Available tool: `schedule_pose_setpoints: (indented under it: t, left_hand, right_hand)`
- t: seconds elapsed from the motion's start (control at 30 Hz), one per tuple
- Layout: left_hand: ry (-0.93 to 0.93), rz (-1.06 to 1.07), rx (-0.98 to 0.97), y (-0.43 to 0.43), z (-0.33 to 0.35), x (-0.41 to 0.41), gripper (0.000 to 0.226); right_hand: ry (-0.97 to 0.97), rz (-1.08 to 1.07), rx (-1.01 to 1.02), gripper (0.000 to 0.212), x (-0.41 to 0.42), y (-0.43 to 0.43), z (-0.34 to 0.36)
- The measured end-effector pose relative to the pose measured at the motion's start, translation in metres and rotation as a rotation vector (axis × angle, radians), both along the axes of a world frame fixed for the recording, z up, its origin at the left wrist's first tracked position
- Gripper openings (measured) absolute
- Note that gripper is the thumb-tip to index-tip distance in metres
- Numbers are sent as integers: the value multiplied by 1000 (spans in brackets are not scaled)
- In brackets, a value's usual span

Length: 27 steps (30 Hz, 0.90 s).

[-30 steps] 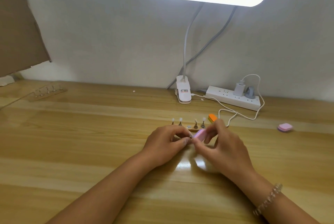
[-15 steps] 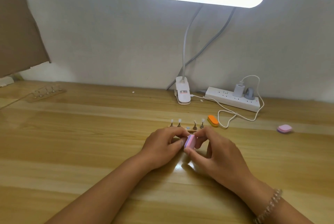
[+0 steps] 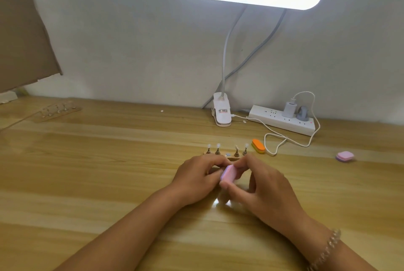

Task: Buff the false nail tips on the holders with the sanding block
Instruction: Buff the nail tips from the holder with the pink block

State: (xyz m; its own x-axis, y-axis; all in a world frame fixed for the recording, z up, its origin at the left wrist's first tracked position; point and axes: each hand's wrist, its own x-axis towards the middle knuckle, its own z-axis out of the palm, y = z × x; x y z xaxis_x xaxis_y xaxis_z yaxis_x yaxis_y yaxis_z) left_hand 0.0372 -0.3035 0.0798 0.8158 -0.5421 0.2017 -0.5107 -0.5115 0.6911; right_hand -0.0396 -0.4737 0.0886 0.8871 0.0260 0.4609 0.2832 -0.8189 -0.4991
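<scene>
My right hand [image 3: 260,185] pinches a small pink sanding block [image 3: 228,173] between thumb and fingers. The block's face is pressed against the fingertips of my left hand [image 3: 197,177], whose fingers are curled round something small that stays hidden behind the block. Just beyond my hands a row of several nail holders [image 3: 227,150] stands on the wooden table [image 3: 98,172], each with a pale false nail tip on top; one spot in the row's middle has no holder.
An orange sanding block [image 3: 258,145] lies right of the row, a pink one [image 3: 345,156] far right. A clip lamp base [image 3: 222,113], power strip [image 3: 284,120] and white cable [image 3: 282,137] sit at the back. Another holder strip [image 3: 58,110] lies far left.
The pink block has slid left and nearer in my right hand, against my left fingertips. Both hands stay in the same spot.
</scene>
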Motion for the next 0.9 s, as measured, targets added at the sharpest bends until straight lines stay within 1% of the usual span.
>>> schedule_pose_setpoints:
  t: [0.07, 0.13, 0.23, 0.27, 0.37, 0.43, 0.57, 0.67, 0.7, 0.8, 0.83, 0.9]
  left_hand:
    - [6, 9, 3, -1, 1, 0, 20]
    - [3, 24, 22, -2, 2, 0, 18]
    - [3, 34, 5, -2, 2, -1, 17]
    - [4, 31, -3, -2, 2, -1, 16]
    - [-5, 21, -2, -3, 1, 0, 14]
    - [-7, 17, -15, -3, 1, 0, 13]
    - [2, 1, -43, -1, 0, 0, 13]
    - [-15, 16, -20, -2, 0, 0, 12]
    - [-14, 17, -21, -2, 0, 0, 12]
    - [-3, 8, -41, -1, 1, 0, 15]
    - [-3, 9, -46, -1, 1, 0, 16]
    - [-14, 11, -37, -2, 1, 0, 12]
  right_hand:
    - [17, 2, 16, 43, 0, 2, 1]
    - [25, -22, 63, 41, 4, -1, 1]
    - [-18, 15, 9, 40, 1, 2, 0]
    - [-39, 7, 19, 39, 0, 2, -1]
    - [-53, -121, 118, 38, 6, -6, 0]
    - [2, -162, 76, 42, 9, -12, -1]
    - [-15, -66, -17, 42, 5, -5, -3]
    - [21, -161, 42, 40, 11, -11, 0]
    - [22, -175, 31, 41, 11, -11, -1]
    - [-49, -101, -7, 38, 7, -7, -3]
    - [-48, -89, 11, 38, 6, -6, -2]
    - [-13, -134, 65, 37, 10, -9, -1]
